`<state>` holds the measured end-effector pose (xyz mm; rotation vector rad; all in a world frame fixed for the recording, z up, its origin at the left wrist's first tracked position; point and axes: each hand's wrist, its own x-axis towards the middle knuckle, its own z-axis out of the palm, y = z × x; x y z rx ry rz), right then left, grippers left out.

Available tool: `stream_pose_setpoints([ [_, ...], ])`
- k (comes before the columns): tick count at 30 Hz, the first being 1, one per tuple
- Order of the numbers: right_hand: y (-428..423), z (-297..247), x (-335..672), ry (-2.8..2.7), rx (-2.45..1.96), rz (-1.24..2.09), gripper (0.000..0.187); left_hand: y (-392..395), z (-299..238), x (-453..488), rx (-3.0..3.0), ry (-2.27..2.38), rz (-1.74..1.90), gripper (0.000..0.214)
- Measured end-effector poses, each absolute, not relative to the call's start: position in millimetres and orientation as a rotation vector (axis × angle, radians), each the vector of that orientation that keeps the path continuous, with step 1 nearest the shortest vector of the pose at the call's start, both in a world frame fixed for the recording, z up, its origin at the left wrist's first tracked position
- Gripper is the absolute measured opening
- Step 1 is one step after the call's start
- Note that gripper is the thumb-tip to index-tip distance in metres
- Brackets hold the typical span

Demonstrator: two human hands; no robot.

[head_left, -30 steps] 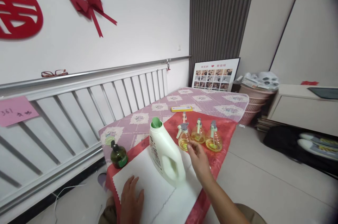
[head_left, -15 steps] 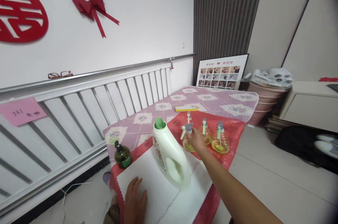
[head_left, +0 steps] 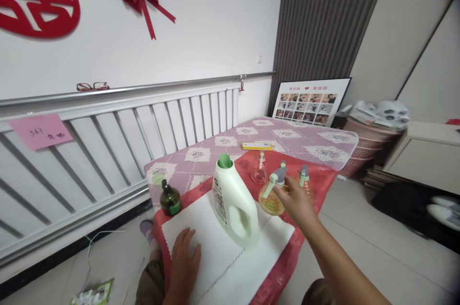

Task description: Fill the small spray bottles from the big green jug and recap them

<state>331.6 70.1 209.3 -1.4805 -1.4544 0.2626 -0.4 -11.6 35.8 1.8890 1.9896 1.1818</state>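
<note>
My right hand (head_left: 296, 197) is closed round the neck of a spray bottle (head_left: 272, 201) that holds yellow liquid and has a grey and pale green trigger head. The bottle is tilted; I cannot tell whether its base touches the cloth. Behind it stands a clear pinkish spray bottle (head_left: 258, 174). Two more spray bottles are partly hidden by my hand, one of them the right-hand bottle (head_left: 305, 182). A large white-green jug (head_left: 233, 204) with a green insert in its mouth stands mid-table. My left hand (head_left: 186, 259) lies open on the white cloth (head_left: 223, 271).
A dark green pump bottle (head_left: 170, 199) stands at the table's left, near a pale green lid (head_left: 158, 179). Farther back lies a yellow-edged flat box (head_left: 257, 146). A white radiator (head_left: 136, 142) runs along the left wall. Pink baskets (head_left: 362, 142) stand beyond the table's right end.
My right hand has brought the held spray bottle rightward and closer, in front of the other bottles. The clear bottle behind now shows more fully. My left hand stays on the cloth; the view has shifted slightly.
</note>
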Motion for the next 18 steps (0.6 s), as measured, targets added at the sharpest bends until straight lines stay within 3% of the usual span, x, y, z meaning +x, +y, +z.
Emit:
stream_pose_setpoints([
  [6, 11.3, 234.2, 327.2, -1.469, -1.385, 0.385, 0.031, -12.1, 39.1, 1.3, 1.842, 1.967, 1.233, 0.04],
  [13, -35.8, 225.1, 284.6, -1.536, -1.238, 0.714, 0.031, -11.2, 55.4, -7.4, 1.629, 1.778, 1.462, 0.038],
  [18, -45.0, 205.2, 236.5, -1.49, -1.269, 0.839, 0.027, -49.4, 85.7, 5.0, 1.574, 1.601, 1.308, 0.054],
])
